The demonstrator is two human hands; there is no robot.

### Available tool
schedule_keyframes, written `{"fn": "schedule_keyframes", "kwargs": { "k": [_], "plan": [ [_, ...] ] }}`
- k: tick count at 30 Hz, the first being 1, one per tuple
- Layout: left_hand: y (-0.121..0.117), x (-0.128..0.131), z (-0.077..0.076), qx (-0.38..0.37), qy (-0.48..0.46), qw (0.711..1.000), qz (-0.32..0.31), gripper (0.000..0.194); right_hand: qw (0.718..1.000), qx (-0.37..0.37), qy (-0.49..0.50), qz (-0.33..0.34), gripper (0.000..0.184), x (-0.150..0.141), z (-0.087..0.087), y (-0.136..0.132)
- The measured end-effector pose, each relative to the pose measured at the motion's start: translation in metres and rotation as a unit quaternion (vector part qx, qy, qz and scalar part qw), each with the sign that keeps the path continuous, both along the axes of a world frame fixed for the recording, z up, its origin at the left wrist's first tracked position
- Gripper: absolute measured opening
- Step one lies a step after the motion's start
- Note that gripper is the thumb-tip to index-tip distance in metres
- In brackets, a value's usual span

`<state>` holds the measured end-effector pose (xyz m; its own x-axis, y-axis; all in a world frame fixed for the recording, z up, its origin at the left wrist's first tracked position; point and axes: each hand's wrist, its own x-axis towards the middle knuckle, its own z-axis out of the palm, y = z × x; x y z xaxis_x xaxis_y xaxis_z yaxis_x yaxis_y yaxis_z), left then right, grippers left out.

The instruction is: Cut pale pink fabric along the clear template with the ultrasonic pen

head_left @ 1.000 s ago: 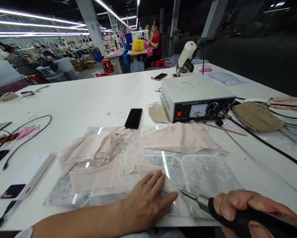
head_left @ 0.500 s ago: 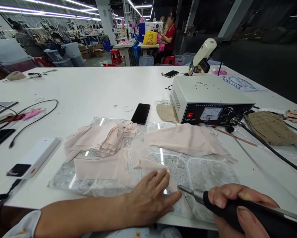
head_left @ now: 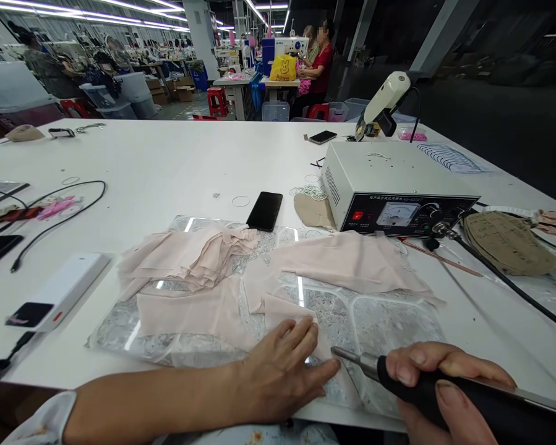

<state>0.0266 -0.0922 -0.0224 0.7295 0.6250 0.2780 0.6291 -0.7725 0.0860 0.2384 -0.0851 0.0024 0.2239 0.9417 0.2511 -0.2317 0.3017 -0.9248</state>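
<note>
Cloth, pale pink and thin, lies in several lots on a clear sheet (head_left: 398, 318) on the white table (head_left: 175, 164), as the head view shows. The piece in hand (head_left: 280, 309) is at the near middle of the sheet, partly folded over and running under the left hand (head_left: 284, 371), whose fingers are loosely spread and lie flat on it, pressing and not pinching. The right hand (head_left: 444, 357) has its fingers closed around a black-handled tool (head_left: 514, 405); its metal tip points at the cloth's right edge, just beside the left index finger, and whether it touches cannot be told. Work seems to be under way on this one piece and not finished, since hand and tip are both at it. Farther left lies a layered pile (head_left: 185, 253), with a single flat piece (head_left: 189, 312) before it; another broad piece (head_left: 347, 262) lies in front of the control box (head_left: 393, 164). Which of these are done and which are left does not show.
</note>
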Motion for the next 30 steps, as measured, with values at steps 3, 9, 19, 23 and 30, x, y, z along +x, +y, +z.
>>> {"fn": "schedule_keyframes", "kwargs": {
  "k": [3, 9, 19, 23, 30],
  "plan": [
    [0.0, 0.0, -0.003, 0.0, 0.005, 1.0, -0.001, 0.039, 0.999, 0.014, -0.029, -0.023, 0.017, -0.003, 0.005, 0.002],
    [0.0, 0.0, -0.006, 0.009, -0.007, 1.0, -0.006, 0.036, 0.999, 0.017, -0.021, -0.027, 0.017, -0.01, 0.006, 0.004],
    [0.0, 0.0, -0.003, 0.003, -0.015, 1.0, -0.003, 0.035, 1.0, 0.006, 0.022, -0.012, 0.013, -0.014, -0.003, 0.008],
    [0.0, 0.001, -0.001, 0.005, -0.013, 1.0, -0.007, 0.034, 1.0, 0.007, 0.015, -0.016, 0.011, -0.013, -0.004, 0.007],
    [0.0, 0.0, -0.002, 0.004, -0.014, 1.0, -0.004, 0.033, 0.998, 0.032, -0.049, -0.028, 0.013, -0.012, -0.005, 0.012]
  ]
}}
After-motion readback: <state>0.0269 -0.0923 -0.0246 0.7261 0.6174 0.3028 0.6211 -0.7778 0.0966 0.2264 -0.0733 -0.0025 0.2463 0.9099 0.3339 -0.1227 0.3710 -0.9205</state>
